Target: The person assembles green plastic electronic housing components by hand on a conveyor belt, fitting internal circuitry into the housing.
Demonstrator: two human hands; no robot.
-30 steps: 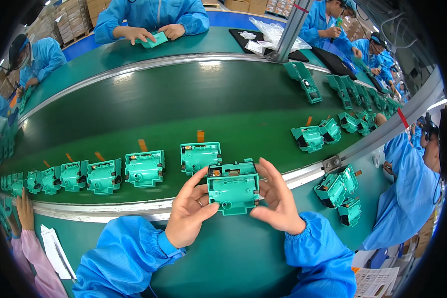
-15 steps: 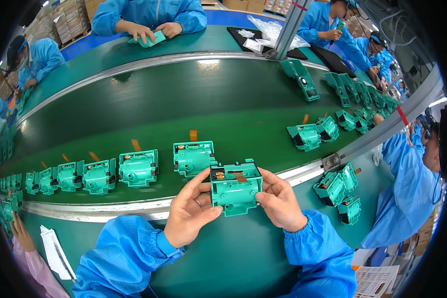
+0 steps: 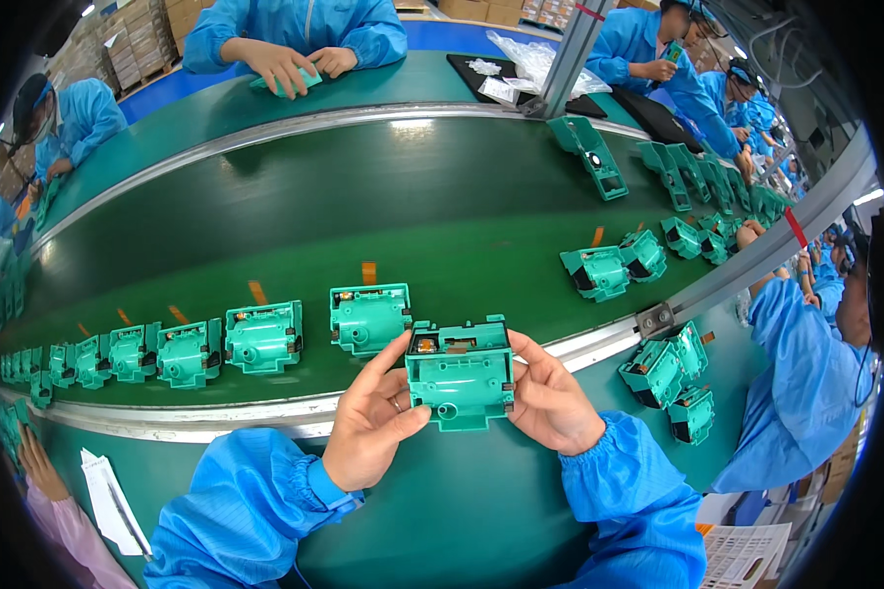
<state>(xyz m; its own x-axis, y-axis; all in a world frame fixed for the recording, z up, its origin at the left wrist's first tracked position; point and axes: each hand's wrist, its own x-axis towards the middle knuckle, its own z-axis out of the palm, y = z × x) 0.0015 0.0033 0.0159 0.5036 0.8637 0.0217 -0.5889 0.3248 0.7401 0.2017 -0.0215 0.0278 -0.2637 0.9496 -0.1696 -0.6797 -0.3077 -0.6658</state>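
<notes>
A green plastic housing [image 3: 467, 378] with a rounded front and a dark, open top sits level between my two hands, above the near rail of the conveyor. My left hand [image 3: 371, 424] grips its left side, thumb at the lower front corner and fingers behind. On the other side, the fingers of my right hand [image 3: 558, 404] close round the right wall. Small metal and orange parts show inside the top opening. Just beyond it, a similar housing [image 3: 370, 319] lies on the belt with an orange ribbon cable [image 3: 368, 273] standing up behind.
A row of housings [image 3: 189, 353] runs leftward along the green belt [image 3: 295, 201]. More housings [image 3: 663, 368] rest on the table at right, beside a metal post [image 3: 756, 260]. White papers [image 3: 113, 501] lie at left. Co-workers in blue sit across and to the right; a pink sleeve [image 3: 74, 540] shows lower left.
The housings on the belt have shifted slightly left. On the held housing, the orange ribbon no longer hangs over the front. My right thumb has moved from the front toward the side.
</notes>
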